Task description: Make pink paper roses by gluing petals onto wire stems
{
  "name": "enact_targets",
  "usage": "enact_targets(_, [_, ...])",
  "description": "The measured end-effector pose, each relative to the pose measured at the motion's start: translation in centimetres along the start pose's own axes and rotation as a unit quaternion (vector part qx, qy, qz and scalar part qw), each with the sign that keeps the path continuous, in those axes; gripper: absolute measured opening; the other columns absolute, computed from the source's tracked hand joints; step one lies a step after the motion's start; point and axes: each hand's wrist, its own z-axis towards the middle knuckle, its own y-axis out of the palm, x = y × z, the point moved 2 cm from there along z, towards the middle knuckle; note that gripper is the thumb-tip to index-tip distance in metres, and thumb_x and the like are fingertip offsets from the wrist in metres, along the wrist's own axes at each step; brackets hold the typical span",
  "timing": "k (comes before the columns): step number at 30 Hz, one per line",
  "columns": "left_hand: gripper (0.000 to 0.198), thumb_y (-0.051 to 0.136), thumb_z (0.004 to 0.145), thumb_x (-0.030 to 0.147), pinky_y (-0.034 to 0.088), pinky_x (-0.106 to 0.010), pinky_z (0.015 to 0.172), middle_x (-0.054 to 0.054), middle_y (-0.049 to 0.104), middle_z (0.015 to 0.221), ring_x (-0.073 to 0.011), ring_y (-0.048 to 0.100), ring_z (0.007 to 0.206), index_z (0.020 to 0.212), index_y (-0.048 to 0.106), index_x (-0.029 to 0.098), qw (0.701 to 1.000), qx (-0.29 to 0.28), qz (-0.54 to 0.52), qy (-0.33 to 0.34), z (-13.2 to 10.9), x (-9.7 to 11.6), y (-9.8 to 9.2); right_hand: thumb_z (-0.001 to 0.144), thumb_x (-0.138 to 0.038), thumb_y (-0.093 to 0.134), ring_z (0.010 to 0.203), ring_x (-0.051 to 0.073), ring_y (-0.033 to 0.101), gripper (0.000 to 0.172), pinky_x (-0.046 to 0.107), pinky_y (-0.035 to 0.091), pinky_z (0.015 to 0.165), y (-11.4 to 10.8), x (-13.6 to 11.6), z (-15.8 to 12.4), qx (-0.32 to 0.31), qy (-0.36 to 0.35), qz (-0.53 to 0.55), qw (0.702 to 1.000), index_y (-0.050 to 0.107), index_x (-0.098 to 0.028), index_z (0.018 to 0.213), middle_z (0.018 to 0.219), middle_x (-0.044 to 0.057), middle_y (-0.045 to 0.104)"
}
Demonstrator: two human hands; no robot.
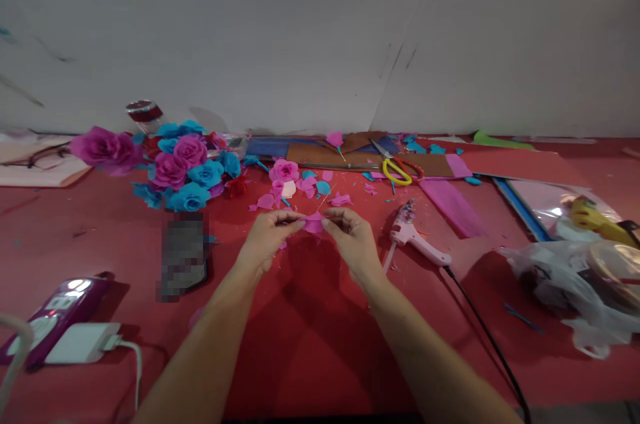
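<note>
Both my hands are over the red table, fingers pinched on a small pink paper petal point(314, 223) held between them. My left hand point(267, 237) grips its left edge and my right hand point(353, 237) grips its right edge. A thin stick pokes up from the petal toward the far side. Just beyond lie loose pink and blue paper petals point(305, 185) and a finished pink paper rose point(283, 171).
A bunch of magenta and blue paper roses point(175, 167) lies at the left. Yellow-handled scissors point(395, 167), a pink glue gun point(417, 241) with a black cord, pink crepe paper point(453, 204), plastic bags point(575, 277), a power strip point(55, 314) and a phone point(183, 257) surround the hands.
</note>
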Motion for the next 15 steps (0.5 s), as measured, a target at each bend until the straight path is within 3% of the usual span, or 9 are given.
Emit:
enact_targets(3, [0.021,0.075,0.060,0.027,0.032,-0.021,0.050,-0.003,0.068,0.074,-0.0078,0.049,0.055,0.079,0.075,0.018,0.999,0.038,0.027,0.028,-0.1,0.2,-0.1,0.068,-0.026,0.067,0.068,0.014,0.058,0.020,0.028,0.046,0.068,0.1,-0.2,-0.1,0.008,0.001,0.027,1.000,0.066,-0.019,0.087,0.071,-0.001,0.064])
enact_targets(6, [0.034,0.073,0.063,0.033,0.029,-0.021,0.046,0.000,0.064,0.071,-0.0059,0.042,0.049,0.095,0.074,0.019,0.997,0.064,0.024,0.043,-0.4,0.4,-0.1,0.069,-0.025,0.066,0.068,0.014,0.057,0.021,0.027,0.046,0.067,0.1,-0.5,-0.2,0.021,-0.007,0.050,0.999,0.067,-0.020,0.089,0.071,-0.001,0.064])
enact_targets(9, [0.051,0.068,0.070,0.043,0.021,-0.021,0.041,0.007,0.047,0.053,-0.0044,0.027,0.040,0.115,0.066,0.020,0.999,0.016,-0.009,0.028,-0.8,0.6,0.4,0.069,-0.024,0.064,0.071,0.014,0.058,0.019,0.028,0.047,0.071,0.2,-0.7,-0.3,0.033,-0.018,0.055,0.998,0.068,-0.020,0.088,0.077,0.001,0.066])
enact_targets(11, [0.054,0.066,0.073,0.046,0.020,-0.020,0.041,0.008,0.040,0.048,-0.0050,0.027,0.040,0.121,0.063,0.020,0.999,-0.018,-0.021,0.025,-0.9,0.7,0.8,0.070,-0.023,0.063,0.072,0.014,0.058,0.021,0.029,0.047,0.072,0.3,-0.6,-0.4,0.034,-0.018,0.048,0.998,0.070,-0.020,0.090,0.082,0.002,0.069])
enact_targets(13, [0.054,0.069,0.071,0.042,0.026,-0.020,0.044,0.005,0.049,0.054,-0.0061,0.038,0.046,0.120,0.063,0.020,0.999,-0.036,-0.020,0.031,-1.0,0.7,1.1,0.071,-0.022,0.062,0.072,0.015,0.059,0.024,0.030,0.047,0.073,0.4,-0.5,-0.5,0.028,-0.013,0.035,0.999,0.070,-0.021,0.093,0.085,0.002,0.070])
enact_targets(15, [0.049,0.074,0.066,0.034,0.035,-0.020,0.051,-0.001,0.064,0.074,-0.0094,0.052,0.061,0.113,0.066,0.019,0.998,-0.041,-0.024,0.035,-0.9,0.7,1.2,0.071,-0.019,0.060,0.074,0.016,0.061,0.026,0.031,0.048,0.075,0.6,-0.5,-0.7,0.013,-0.018,0.027,0.999,0.070,-0.022,0.095,0.086,0.002,0.071])
